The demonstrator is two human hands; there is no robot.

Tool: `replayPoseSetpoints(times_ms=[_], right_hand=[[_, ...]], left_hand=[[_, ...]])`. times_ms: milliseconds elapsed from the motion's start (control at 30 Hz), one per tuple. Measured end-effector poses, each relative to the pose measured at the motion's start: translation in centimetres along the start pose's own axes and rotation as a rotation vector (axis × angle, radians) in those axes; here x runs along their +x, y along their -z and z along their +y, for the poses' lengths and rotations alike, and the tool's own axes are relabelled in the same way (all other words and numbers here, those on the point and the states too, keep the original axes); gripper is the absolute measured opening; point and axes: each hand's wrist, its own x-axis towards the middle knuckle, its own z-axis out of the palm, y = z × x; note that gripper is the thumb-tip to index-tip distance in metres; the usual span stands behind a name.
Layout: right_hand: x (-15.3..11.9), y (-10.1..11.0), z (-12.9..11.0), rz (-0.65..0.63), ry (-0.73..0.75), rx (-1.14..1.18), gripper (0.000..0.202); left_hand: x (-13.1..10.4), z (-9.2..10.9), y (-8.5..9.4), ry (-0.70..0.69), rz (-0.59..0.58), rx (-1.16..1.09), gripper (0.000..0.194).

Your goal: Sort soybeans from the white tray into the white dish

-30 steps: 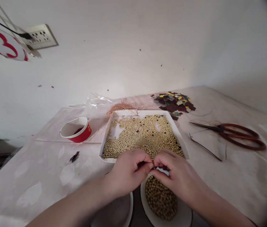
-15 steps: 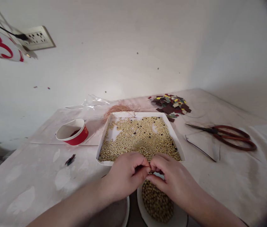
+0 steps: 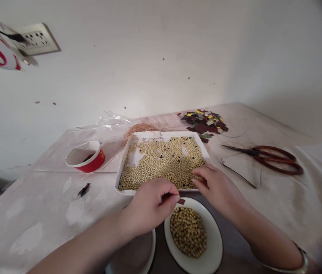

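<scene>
My left hand is closed in a pinch on a small dark red scrap, whose free end sticks out past the fingertips above a white bowl's rim. My right hand holds nothing I can see; its thumb and fingers are apart at the near right side of a shallow white tray. Small round pale-yellow grains, with a few black ones, spread across the tray. In the white dark-rimmed bowl below my hands lies a heap of larger brownish-yellow balls.
A second bowl is partly under my left forearm. Left stands a red and white paper cup. Behind the tray lie reddish strands, clear plastic and a pile of coloured scraps. Scissors and a thin dark strip lie right.
My right hand has parted from my left and moved right to the tray's near right side. The scrap in my left fingers now shows. The view has shifted slightly.
</scene>
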Motion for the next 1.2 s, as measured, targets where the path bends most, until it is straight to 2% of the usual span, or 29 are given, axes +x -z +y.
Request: replayPoseSetpoints(times_ms=[167,367,500,633,733,833,933,1100,1200], right_hand=[[0.8,-0.4,0.8,-0.056,0.002,-0.092,0.022],[1.6,-0.1,0.5,-0.120,-0.032,-0.257,0.014],[1.8,0.0,0.3,-0.155,-0.048,-0.273,0.010],[1.6,0.1,0.2,-0.146,-0.048,-0.225,0.012],[1.3,0.1,0.3,-0.072,-0.039,-0.146,0.011],[0.7,0.2,-0.1,0.024,-0.051,0.033,0.009],[-0.3,0.6,-1.4,0.079,-0.029,0.227,0.008],[-2.2,1.0,-4.2,0.008,0.200,0.299,0.010],[-2.5,0.5,-4.8,-0.037,0.221,0.284,0.012]], left_hand=[[0.1,0.1,0.1,0.000,-0.003,0.015,0.012],[-0.1,0.0,0.0,0.004,-0.012,0.025,0.012],[-0.1,0.0,0.0,0.027,-0.018,0.021,0.012],[0.0,0.1,0.0,0.036,-0.015,0.018,0.012],[0.0,0.0,0.1,0.044,-0.008,0.005,0.012],[0.1,0.0,0.1,0.068,0.008,-0.010,0.013],[0.2,-0.1,0.1,0.091,0.021,-0.032,0.014],[0.1,-0.3,-0.1,0.084,0.062,-0.059,0.018],[0.1,-0.2,-0.1,0.082,0.055,-0.056,0.016]])
